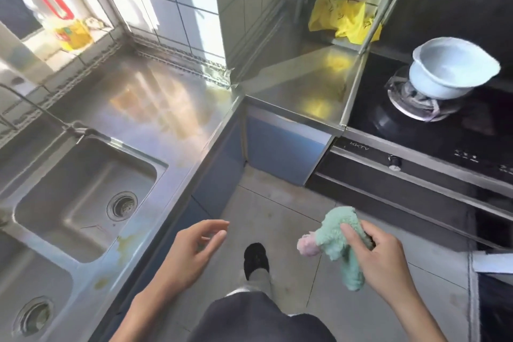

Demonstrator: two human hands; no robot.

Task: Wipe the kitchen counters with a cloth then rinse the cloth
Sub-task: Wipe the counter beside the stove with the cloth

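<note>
- Steel counter point(155, 97) is seen running in an L along a tiled wall, with yellowish stains noted near its front edge beside the sink point(83, 197); wiping is judged not yet begun.
- Cloth point(340, 239), green with a pink end, is held bunched in the right hand point(380, 255), fingers and thumb curled round it, over the floor and well apart from the counter.
- Left hand point(191, 250) is held empty, fingers loosely spread.
- Risk: stains may be smeared rather than lifted if the cloth is kept bunched.
- Risk: the bowl point(449, 75), set tilted on the burner point(416, 103), could be knocked if wiping is carried that far.
- Count: two sink basins, two drains, one cloth, one bowl, one oil bottle point(73, 33) on the sill.
</note>
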